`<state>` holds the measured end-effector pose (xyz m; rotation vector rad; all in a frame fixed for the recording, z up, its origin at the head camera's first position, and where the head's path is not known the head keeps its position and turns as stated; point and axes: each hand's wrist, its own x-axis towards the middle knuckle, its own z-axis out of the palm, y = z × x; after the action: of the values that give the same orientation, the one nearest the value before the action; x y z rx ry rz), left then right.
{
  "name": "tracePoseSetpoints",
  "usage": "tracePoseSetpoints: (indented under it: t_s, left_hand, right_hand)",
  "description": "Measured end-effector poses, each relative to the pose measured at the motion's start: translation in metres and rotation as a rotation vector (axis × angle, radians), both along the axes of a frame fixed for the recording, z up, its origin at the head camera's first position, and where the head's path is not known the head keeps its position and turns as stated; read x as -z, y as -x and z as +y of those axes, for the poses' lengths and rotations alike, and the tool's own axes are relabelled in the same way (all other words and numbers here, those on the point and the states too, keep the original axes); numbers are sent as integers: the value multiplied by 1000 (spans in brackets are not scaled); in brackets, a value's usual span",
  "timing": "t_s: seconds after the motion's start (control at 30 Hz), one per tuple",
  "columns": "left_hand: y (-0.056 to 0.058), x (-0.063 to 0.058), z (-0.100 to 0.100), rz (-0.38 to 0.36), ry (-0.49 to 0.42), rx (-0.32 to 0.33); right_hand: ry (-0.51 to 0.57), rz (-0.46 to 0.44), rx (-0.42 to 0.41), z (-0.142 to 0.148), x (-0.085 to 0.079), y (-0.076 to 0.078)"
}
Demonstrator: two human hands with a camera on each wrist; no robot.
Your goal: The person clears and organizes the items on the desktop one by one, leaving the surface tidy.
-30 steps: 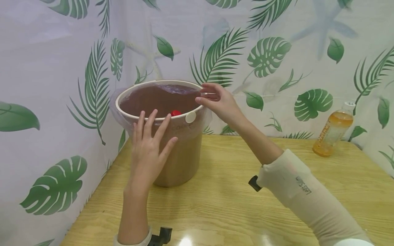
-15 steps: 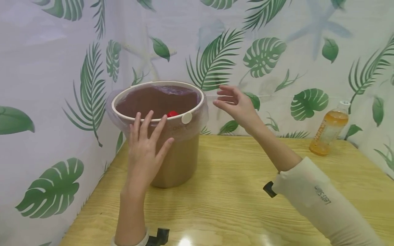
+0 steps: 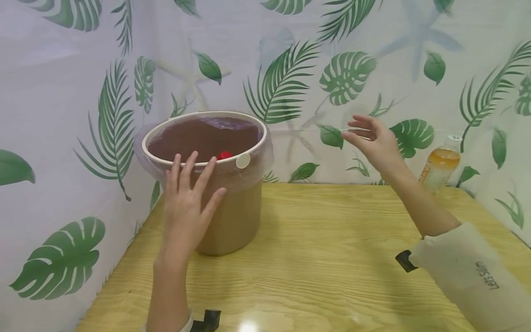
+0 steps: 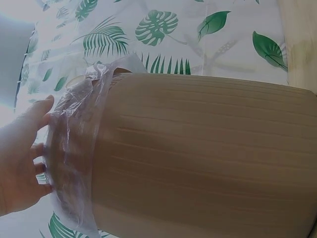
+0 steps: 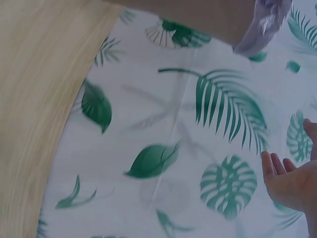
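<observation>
A brown trash bin [image 3: 234, 221] stands upright on the table, a pale ring round its mouth. Over that rim folds a thin, see-through purplish bag [image 4: 74, 129]. My left hand [image 3: 185, 207] rests its spread fingers against the near side of the bin at the rim. Inside the mouth a small red object [image 3: 225, 155] shows; its lower part is hidden. Away to the right of the bin, my right hand [image 3: 375, 143] hovers in the air with loosely bent fingers and holds nothing. In the right wrist view the same hand [image 5: 292, 181] appears at the right edge.
A clear bottle of orange drink [image 3: 440, 163] stands at the back right, its lower part behind the right forearm. The yellowish wooden table [image 3: 315, 258] meets a leaf-patterned white sheet [image 3: 298, 106] at the back and left.
My right hand has left the bin's right rim and moved well to the right, towards the bottle. The left hand keeps its place on the bin. The head view has shifted slightly.
</observation>
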<state>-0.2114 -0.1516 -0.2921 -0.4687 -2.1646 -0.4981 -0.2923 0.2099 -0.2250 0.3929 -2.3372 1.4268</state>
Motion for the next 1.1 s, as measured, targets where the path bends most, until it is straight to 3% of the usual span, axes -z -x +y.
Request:
tracePoseSetpoints:
  t_s: [0.23,0.47,0.83,1.1]
  left_hand:
    - [0,0,-1,-3,13,-18]
    - [-2,1,-1,-14,20,-25]
    - [-1,1,0,-4,26,-24]
    - [-1,3,1,24,27,-28]
  right_hand:
    - [-27,7,173,60,7,1]
    - [-63,-44,303,112,17,1]
    - [-64,-166,511,182,47,23]
    - [-61,-230,616,213,75,39]
